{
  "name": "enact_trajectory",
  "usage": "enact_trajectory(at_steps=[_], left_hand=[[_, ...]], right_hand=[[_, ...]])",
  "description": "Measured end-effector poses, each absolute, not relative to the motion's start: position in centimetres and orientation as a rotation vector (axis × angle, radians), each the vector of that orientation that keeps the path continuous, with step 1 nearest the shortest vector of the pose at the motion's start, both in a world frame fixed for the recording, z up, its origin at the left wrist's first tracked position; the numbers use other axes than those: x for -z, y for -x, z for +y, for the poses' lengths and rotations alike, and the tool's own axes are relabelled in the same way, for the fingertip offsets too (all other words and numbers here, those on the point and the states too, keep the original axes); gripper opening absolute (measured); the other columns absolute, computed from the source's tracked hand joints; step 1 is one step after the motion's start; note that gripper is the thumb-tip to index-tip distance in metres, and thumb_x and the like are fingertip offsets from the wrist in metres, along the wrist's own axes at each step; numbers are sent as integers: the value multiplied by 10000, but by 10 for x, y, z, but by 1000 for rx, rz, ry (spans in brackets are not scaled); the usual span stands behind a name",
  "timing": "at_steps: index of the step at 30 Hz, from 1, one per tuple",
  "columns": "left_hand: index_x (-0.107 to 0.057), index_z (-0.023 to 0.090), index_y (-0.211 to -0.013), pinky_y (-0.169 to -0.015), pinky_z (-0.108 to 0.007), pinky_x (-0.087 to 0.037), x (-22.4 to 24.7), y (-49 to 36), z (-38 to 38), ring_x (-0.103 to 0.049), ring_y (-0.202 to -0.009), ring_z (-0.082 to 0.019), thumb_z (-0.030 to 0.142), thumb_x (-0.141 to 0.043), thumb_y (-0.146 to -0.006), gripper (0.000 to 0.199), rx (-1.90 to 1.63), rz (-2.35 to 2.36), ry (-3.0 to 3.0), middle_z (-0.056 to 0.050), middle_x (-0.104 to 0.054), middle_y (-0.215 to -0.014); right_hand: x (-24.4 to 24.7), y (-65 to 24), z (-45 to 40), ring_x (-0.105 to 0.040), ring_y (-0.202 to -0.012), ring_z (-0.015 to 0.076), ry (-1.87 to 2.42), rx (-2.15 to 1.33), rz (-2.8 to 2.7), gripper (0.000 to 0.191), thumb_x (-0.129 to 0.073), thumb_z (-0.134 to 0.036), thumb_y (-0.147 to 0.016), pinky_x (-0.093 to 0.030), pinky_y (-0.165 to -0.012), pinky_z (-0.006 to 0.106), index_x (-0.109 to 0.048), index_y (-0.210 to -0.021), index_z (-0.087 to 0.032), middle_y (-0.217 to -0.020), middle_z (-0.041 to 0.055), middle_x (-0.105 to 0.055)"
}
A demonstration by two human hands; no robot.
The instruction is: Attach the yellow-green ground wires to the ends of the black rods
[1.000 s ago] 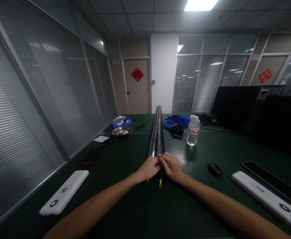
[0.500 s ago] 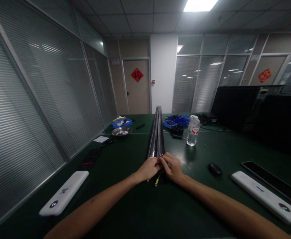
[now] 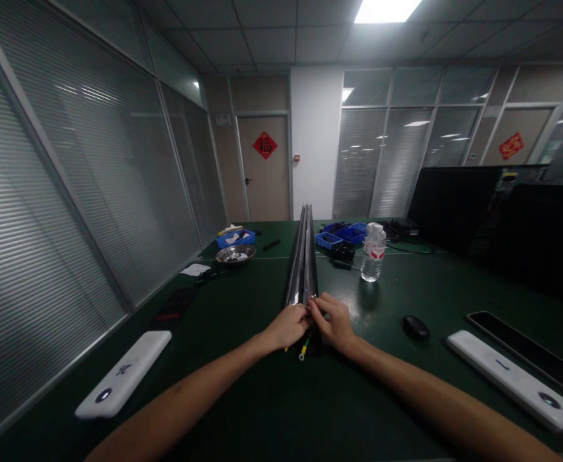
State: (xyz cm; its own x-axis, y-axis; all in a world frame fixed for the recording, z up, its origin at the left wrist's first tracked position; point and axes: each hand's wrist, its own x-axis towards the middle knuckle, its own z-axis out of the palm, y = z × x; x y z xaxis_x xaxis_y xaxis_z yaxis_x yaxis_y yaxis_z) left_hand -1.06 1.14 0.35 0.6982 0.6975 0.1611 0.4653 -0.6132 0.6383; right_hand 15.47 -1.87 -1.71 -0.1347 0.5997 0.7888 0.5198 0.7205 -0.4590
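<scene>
Far left on the green table (image 3: 281, 410): white oblong device (image 3: 126, 372); beyond it, metal bowl (image 3: 235, 255) with small pieces inside. Left hand (image 3: 285, 326) curled at near end of long dark rail (image 3: 296, 276); whether it grips cannot be told. Rail lies mid-table, pointing away from the person. Ring-ended cable (image 3: 303, 350), yellow-sleeved, pokes out between the hands. Right hand (image 3: 333, 322): thumb and fingers bent together at rail's end, anything pinched hidden. Then water bottle (image 3: 373, 253), upright; black mouse (image 3: 416, 327).
</scene>
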Motion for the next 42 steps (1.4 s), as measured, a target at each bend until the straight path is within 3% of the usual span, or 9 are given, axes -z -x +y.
enact_trajectory(at_steps=[7,13,31,42], left_hand=[[-698,131,-981,-807,-261,-480,-1,11,13,-651,-882,-192,161,-472,-899,243,-502,923,-2374,-77,-709,-1014],[-671,144,-803,-747,-255,-459,-3,9,11,-631,-804,-178,179,-466,-913,236,-485,961,-2437,-64,-696,-895],[-645,143,-786,-737,-263,-449,-4,11,9,-614,-762,-169,216,-438,-919,258,-504,900,-2391,-55,-676,-877],[-685,126,-985,-873,-277,-475,-8,9,8,-648,-941,-207,121,-460,-867,253,-531,894,-2366,-91,-702,-1058]], right_hand=[[19,-156,-17,-529,-657,149,883,-113,-1808,275,-477,-240,-999,-410,-615,264,-612,-765,-186,-725,27,-536],[21,-157,-13,-528,-697,159,842,-197,-1825,289,-440,-230,-1011,-396,-641,271,-552,-748,-193,-745,24,-527],[19,-156,-16,-536,-716,162,843,-243,-1789,310,-436,-268,-1016,-403,-653,275,-563,-745,-189,-752,26,-534],[19,-154,-17,-505,-626,139,921,-122,-1781,332,-478,-290,-1006,-382,-594,258,-613,-723,-181,-697,17,-518]])
